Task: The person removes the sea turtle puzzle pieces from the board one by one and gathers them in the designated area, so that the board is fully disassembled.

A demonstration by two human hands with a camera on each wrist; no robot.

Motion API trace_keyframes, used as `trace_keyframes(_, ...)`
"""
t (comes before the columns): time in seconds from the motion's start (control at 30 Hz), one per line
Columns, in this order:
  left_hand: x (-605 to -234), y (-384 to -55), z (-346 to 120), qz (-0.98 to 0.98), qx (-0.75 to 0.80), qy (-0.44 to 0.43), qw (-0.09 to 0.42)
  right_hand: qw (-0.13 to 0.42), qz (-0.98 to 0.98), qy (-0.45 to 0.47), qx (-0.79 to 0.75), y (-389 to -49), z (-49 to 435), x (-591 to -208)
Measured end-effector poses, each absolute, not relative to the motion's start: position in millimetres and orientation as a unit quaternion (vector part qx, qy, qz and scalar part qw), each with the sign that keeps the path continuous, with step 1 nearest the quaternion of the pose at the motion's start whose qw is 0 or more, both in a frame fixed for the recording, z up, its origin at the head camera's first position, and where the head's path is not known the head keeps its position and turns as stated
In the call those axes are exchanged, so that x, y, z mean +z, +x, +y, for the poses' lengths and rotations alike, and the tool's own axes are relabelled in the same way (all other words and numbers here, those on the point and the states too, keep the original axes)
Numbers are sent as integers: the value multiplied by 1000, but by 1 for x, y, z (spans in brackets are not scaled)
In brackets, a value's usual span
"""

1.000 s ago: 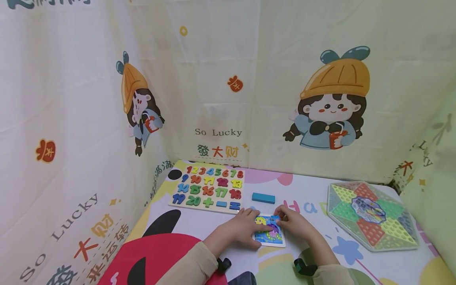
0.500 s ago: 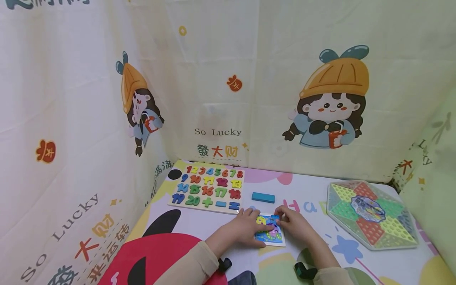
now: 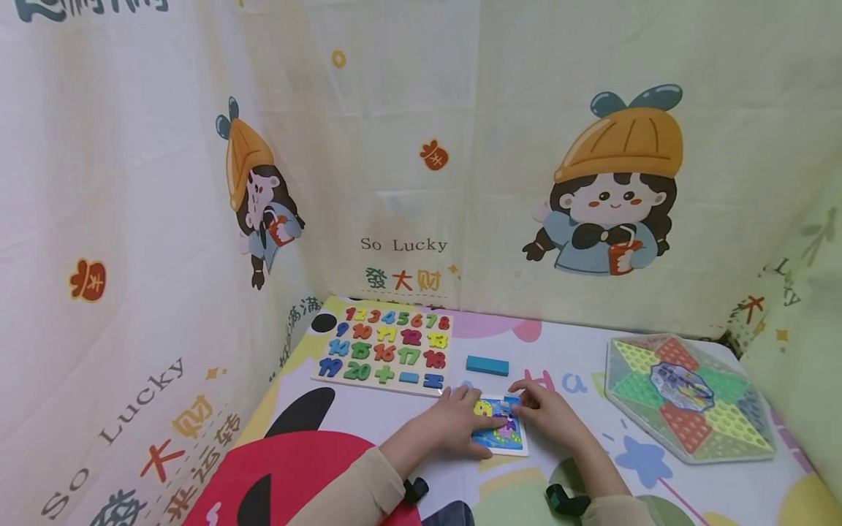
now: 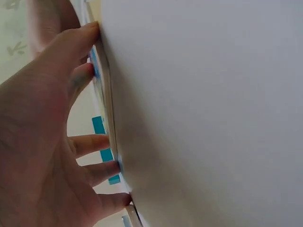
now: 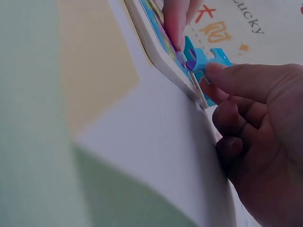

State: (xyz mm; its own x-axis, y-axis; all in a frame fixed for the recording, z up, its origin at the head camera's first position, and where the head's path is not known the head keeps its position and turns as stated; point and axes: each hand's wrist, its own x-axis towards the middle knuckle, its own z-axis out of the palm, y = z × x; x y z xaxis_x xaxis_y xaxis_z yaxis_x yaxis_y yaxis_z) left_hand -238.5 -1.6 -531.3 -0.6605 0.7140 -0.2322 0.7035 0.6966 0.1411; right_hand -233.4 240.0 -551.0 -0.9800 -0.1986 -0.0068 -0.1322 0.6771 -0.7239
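A small framed jigsaw puzzle (image 3: 498,438) with a blue picture lies flat on the table. My left hand (image 3: 450,424) spreads over its left side; the index finger presses on the picture, and the thumb touches the frame's edge in the left wrist view. At the upper right corner, my right hand (image 3: 546,410) pinches a blue puzzle piece (image 5: 203,59) between thumb and index finger. In the right wrist view that piece is tilted up from the board, close to a left fingertip. Its far edge is partly hidden by the thumb.
A wooden number board (image 3: 395,380) stands behind on the left, full of coloured numerals. A teal block (image 3: 487,365) lies just behind the puzzle. On the right is a hexagonal Chinese checkers board (image 3: 684,398). Printed curtains (image 3: 487,219) enclose the table.
The left hand has shifted slightly to the right on the puzzle. The right hand stays at the corner with the piece, its fingers moving only a little.
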Motion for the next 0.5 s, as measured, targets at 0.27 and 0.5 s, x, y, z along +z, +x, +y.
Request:
trace_keyframes(0.27,-546,-243,-10,906,47,406,115,40,938,-74,-335,-238,239,-551)
trace_keyframes(0.5,-557,-245,-22,902,86,414,93,62,947,-89,-302,-240,241,-548)
